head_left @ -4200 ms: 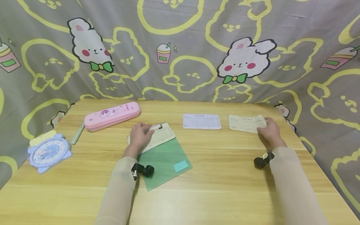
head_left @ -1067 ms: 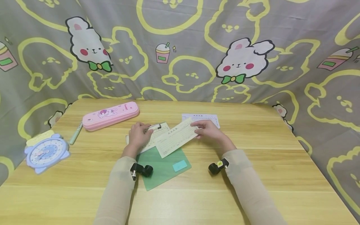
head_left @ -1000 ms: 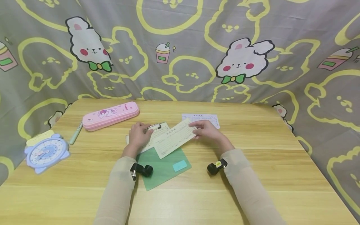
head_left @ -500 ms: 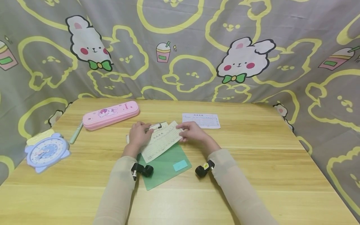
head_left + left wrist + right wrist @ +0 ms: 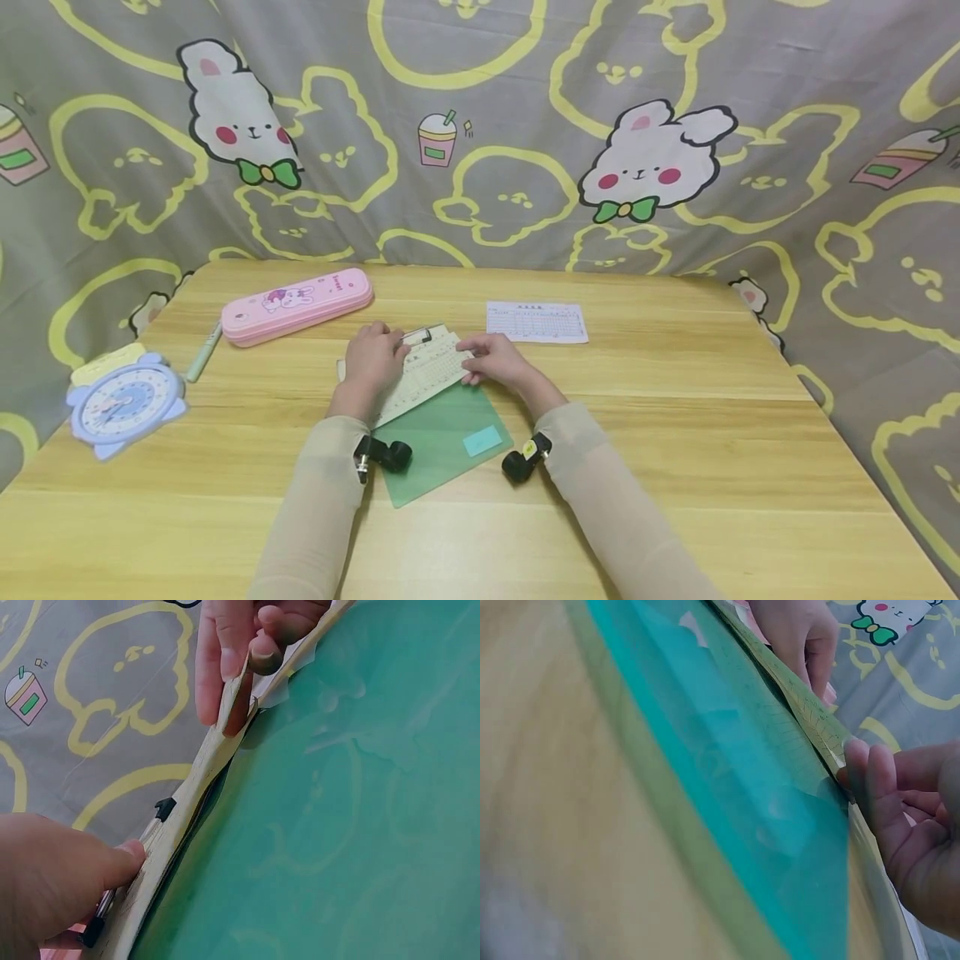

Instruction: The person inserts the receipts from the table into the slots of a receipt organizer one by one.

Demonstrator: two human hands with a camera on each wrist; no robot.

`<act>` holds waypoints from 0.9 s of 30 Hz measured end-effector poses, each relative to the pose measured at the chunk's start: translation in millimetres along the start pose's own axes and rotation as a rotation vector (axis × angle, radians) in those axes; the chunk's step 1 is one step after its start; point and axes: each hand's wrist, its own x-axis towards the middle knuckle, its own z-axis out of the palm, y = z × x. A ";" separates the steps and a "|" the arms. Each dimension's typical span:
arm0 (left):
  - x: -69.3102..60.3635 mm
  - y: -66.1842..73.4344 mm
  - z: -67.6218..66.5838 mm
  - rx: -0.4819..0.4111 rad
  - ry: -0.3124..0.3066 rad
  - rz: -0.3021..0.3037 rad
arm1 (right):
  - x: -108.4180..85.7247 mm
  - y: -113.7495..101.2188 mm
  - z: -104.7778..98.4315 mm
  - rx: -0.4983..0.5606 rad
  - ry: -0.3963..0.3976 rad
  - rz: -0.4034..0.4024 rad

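A translucent green clipboard (image 5: 438, 454) with a teal label lies tilted on the table. My left hand (image 5: 371, 362) grips its top edge, the thumb pressed on the wire clip (image 5: 165, 808) in the left wrist view. A cream printed form (image 5: 423, 379) overlaps another paper slip at the top of the board. My right hand (image 5: 497, 360) pinches this form by its right end between thumb and fingers, as the right wrist view also shows. The form's left end is partly hidden behind my left hand; whether it lies under the clip I cannot tell.
A white printed form (image 5: 537, 322) lies behind my right hand. At the back left is a pink pencil case (image 5: 297, 307), with a pale green marker (image 5: 204, 354) beside it. A blue toy clock (image 5: 127, 404) sits at far left. A patterned curtain (image 5: 517, 200) hangs behind the table.
My right hand picked up the cream form at the right, carried it left over the clipboard and lowered it onto the slip there. The left hand has stayed at the clip.
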 end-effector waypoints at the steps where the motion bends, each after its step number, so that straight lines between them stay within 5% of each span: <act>1: -0.1 0.2 -0.1 0.009 0.000 0.003 | 0.5 -0.3 1.0 -0.003 0.004 0.003; 17: -0.3 -2.7 2.6 -0.104 0.016 -0.018 | 5.1 -4.1 9.4 -0.057 0.025 0.014; 27: 0.2 -1.5 3.0 -0.091 -0.002 -0.025 | 3.7 -6.4 9.6 -0.088 0.013 0.017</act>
